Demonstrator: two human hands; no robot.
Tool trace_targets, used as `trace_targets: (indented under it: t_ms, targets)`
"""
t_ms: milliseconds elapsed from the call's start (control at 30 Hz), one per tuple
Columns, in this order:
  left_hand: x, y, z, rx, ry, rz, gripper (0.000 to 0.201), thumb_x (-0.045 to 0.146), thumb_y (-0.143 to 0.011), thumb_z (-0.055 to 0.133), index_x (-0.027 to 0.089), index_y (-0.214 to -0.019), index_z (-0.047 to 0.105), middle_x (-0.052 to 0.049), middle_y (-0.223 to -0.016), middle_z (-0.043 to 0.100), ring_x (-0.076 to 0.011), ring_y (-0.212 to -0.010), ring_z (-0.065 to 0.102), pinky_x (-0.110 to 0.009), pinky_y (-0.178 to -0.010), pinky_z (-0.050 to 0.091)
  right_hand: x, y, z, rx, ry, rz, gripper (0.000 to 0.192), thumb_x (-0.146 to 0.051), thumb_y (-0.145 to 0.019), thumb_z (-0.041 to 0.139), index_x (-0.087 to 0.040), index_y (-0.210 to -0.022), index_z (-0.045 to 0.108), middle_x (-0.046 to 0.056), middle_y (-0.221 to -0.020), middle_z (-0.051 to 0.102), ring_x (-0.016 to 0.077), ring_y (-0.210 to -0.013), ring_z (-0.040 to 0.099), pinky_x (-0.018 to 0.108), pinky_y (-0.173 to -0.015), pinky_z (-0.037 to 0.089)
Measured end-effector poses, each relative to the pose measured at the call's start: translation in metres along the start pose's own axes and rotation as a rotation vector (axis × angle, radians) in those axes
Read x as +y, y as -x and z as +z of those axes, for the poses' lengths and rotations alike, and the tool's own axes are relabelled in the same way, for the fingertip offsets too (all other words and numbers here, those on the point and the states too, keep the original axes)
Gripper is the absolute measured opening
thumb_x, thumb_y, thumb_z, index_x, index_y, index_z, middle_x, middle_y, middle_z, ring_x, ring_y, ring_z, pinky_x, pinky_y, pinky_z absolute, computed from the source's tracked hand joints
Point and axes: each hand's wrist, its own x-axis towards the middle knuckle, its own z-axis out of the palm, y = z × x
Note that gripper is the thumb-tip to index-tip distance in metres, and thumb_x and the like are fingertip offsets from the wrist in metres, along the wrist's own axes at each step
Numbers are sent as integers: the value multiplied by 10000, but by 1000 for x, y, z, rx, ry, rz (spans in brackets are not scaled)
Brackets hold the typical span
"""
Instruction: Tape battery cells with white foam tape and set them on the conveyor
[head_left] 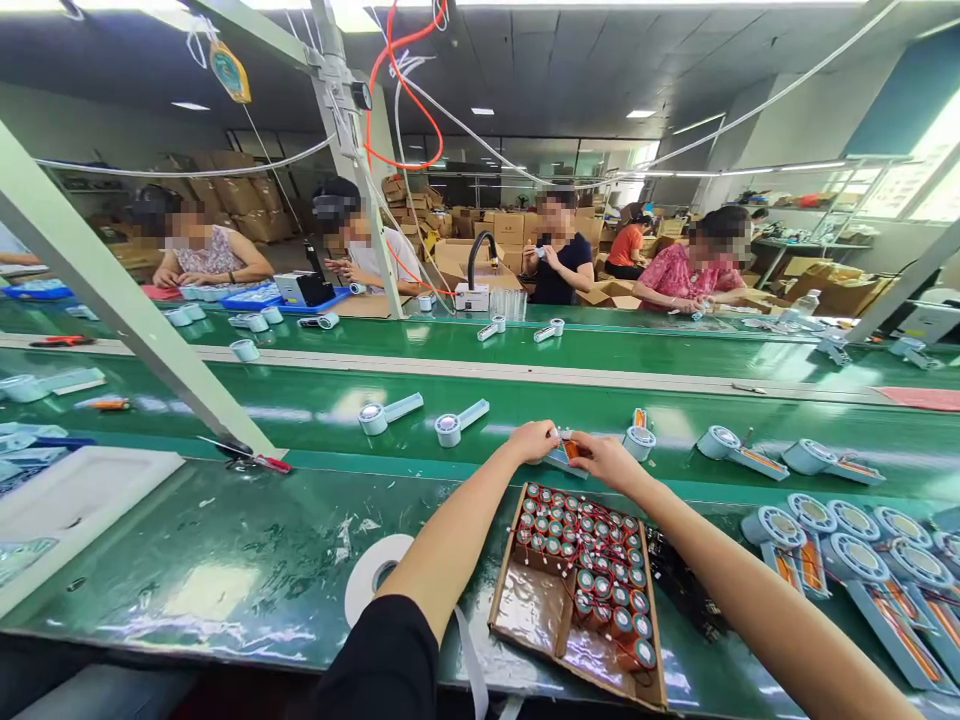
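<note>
Your left hand (531,440) and right hand (606,460) meet over the near edge of the green belt (315,400), just past the cardboard tray (536,610) of small round motors (592,560). Both hands pinch one small fan part (564,452) between their fingers. It lies flat, its long side running left to right. Which end points where is too small to tell.

Bare belt (315,410) left of fan halves (448,428); battery tray (504,560) blocks near edge.
</note>
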Motion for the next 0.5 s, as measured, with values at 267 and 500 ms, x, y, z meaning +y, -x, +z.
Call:
trace_targets:
  t_ms: [267,500]
  targets:
    - [25,-5,34,37,-10,-142,264,403,-959,660,232,-1152,715,-94,-1248,693,-264,-1185,611,-456,-1065,481,0,4,4,-218,273,-42,483,-398,-1015,519,-297,-1483,582,128,-1135,784,319,-1009,748,389,-868,512]
    - [-61,20,-61,-21,-100,-168,250,368,-960,672,170,-1109,705,-87,-1202,711,-229,-1139,658,-448,-1029,522,-17,-9,23,-257,327,-72,359,-273,-891,559,-177,-1159,777,183,-1030,786,342,-965,758,407,-846,527]
